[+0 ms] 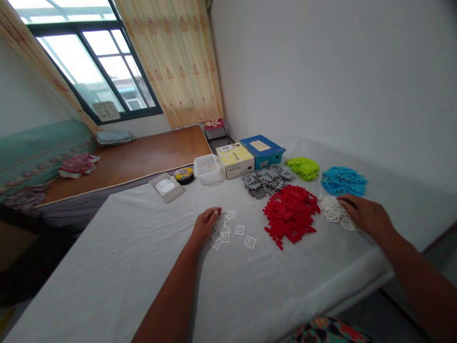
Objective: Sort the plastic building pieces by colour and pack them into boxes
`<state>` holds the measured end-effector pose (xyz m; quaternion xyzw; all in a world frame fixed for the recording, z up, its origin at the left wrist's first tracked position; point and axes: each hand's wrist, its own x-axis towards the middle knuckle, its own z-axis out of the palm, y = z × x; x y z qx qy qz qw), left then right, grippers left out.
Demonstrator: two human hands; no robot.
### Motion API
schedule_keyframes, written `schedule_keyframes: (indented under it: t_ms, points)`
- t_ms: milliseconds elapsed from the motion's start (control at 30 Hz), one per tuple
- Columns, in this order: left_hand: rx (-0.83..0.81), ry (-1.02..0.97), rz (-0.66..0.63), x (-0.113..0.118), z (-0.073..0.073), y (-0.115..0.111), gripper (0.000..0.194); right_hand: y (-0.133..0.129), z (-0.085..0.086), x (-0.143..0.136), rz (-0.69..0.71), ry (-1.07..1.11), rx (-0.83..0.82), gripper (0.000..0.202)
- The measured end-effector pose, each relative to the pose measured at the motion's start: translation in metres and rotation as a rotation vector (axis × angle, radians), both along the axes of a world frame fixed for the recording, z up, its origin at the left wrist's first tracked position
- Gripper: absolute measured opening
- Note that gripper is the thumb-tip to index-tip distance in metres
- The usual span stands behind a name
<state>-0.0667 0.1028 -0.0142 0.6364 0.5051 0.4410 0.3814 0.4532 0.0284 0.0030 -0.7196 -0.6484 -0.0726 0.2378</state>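
On the desk [107, 247], the red pile [291, 212], grey pile [264, 180], blue pile [342, 180] and green pile [303, 167] lie separated; the right hand [371, 214] touches a white heap [332, 209], the left hand [206, 226] is beside scattered white pieces [224, 237]. Neither grip's closure is discernible.

Lit from the dark-framed glass window [98, 69], glaring white; dimmer at lower corners, stretched towards edges, perhaps slightly soft.
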Motion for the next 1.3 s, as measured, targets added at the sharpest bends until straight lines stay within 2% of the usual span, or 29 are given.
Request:
schedule_keyframes:
  t_ms: [100, 200, 300, 433, 533, 633, 700, 800, 1000, 1167, 1300]
  points:
    - [0.000, 0.004, 0.000, 0.001, 0.001, -0.001, 0.051, 0.001, -0.004, 0.002, 0.004, -0.035, 0.016, 0.037]
    - [-0.002, 0.007, 0.007, 0.001, 0.000, -0.002, 0.051, 0.008, 0.005, -0.030, 0.115, -0.037, 0.120, 0.036]
    - [-0.004, 0.002, -0.001, 0.000, -0.002, 0.000, 0.049, 0.016, 0.021, -0.087, 0.355, 0.007, 0.155, 0.032]
    - [0.012, 0.003, -0.022, 0.000, -0.004, 0.000, 0.047, 0.016, 0.033, -0.178, 0.749, -0.026, -0.017, 0.029]
    - [0.031, 0.018, -0.027, -0.001, -0.003, 0.000, 0.045, 0.012, 0.028, -0.236, 0.953, -0.108, -0.151, 0.029]
    - [0.051, 0.029, -0.024, -0.002, -0.006, 0.001, 0.043, 0.009, 0.014, -0.272, 0.986, -0.191, -0.210, 0.031]
    - [0.053, 0.032, -0.025, -0.003, -0.009, 0.002, 0.042, 0.008, 0.004, -0.283, 0.963, -0.218, -0.205, 0.029]
    - [0.052, 0.042, -0.042, -0.005, -0.014, 0.004, 0.041, 0.005, -0.004, -0.286, 0.975, -0.209, -0.176, 0.020]
    - [0.044, 0.048, -0.024, -0.003, -0.011, 0.005, 0.040, 0.000, -0.003, -0.280, 0.943, -0.169, -0.145, 0.018]
    - [0.047, 0.054, -0.018, -0.001, -0.004, 0.002, 0.040, 0.001, -0.010, -0.281, 0.988, -0.075, -0.090, 0.017]
    - [0.040, 0.053, -0.019, -0.002, -0.005, 0.001, 0.039, -0.001, -0.006, -0.284, 1.013, -0.124, -0.085, 0.011]
